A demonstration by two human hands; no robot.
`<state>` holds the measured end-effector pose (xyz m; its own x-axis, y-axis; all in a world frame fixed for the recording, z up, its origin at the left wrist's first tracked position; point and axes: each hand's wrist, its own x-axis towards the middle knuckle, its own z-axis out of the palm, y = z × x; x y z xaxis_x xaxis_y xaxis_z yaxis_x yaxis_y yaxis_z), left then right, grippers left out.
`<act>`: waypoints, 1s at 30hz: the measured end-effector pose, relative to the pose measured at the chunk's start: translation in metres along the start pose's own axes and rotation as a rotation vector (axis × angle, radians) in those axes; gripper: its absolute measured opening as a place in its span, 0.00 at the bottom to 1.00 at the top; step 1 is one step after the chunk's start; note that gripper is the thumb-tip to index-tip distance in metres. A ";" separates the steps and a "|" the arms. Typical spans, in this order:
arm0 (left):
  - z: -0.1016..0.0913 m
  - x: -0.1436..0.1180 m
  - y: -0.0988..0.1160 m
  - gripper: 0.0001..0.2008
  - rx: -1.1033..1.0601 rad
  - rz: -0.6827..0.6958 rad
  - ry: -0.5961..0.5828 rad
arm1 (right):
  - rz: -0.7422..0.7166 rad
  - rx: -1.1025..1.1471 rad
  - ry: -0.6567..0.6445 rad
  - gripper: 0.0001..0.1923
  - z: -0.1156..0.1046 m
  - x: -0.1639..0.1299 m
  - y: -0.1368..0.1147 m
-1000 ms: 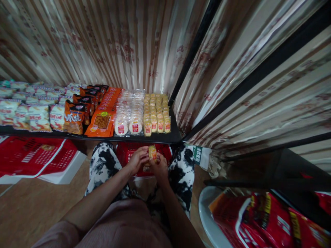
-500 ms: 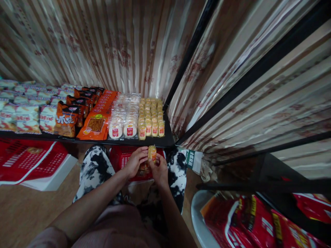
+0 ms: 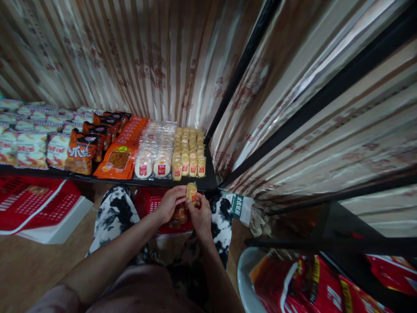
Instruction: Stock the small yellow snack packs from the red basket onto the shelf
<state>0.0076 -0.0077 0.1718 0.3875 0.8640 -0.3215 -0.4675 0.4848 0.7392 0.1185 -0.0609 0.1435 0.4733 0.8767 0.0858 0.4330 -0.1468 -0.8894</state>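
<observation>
Between my two hands is a small yellow wrapped snack pack [image 3: 191,192] with a red label, held upright. My left hand [image 3: 172,201] touches its left side with the fingers, and my right hand [image 3: 200,214] pinches it from the right and below. Just beyond, rows of matching yellow snack packs [image 3: 189,156] stand at the right end of a black shelf [image 3: 211,178]. To their left are clear-wrapped round white crackers [image 3: 153,152]. Under my hands sits a red basket [image 3: 148,198] with wrapped packs inside, partly hidden by my arms.
Further left on the shelf stand orange bags [image 3: 115,163], brown-orange bags [image 3: 81,152] and white bags [image 3: 31,148]. A second red basket [image 3: 29,208] is on a white box at left. A pale tub [image 3: 244,269] with red packages [image 3: 293,282] stands at lower right, beside black rack bars [image 3: 312,98].
The view has shifted slightly, so the shelf goods appear a little lower and further left. Both hands keep the snack pack in nearly the same place.
</observation>
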 end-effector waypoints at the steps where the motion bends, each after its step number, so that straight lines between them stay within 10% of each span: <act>1: 0.001 0.001 0.001 0.10 0.000 0.004 0.005 | -0.003 -0.005 -0.003 0.21 0.000 0.001 -0.001; 17: 0.022 0.031 0.005 0.06 0.309 0.286 0.279 | -0.137 -0.280 0.068 0.20 -0.004 0.026 -0.032; 30: 0.008 0.026 -0.003 0.13 0.844 0.489 0.281 | -0.140 -0.280 0.073 0.20 0.015 0.056 -0.025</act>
<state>0.0252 0.0127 0.1659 0.0525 0.9953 0.0814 0.2316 -0.0915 0.9685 0.1223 -0.0013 0.1634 0.4436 0.8634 0.2402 0.6874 -0.1559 -0.7093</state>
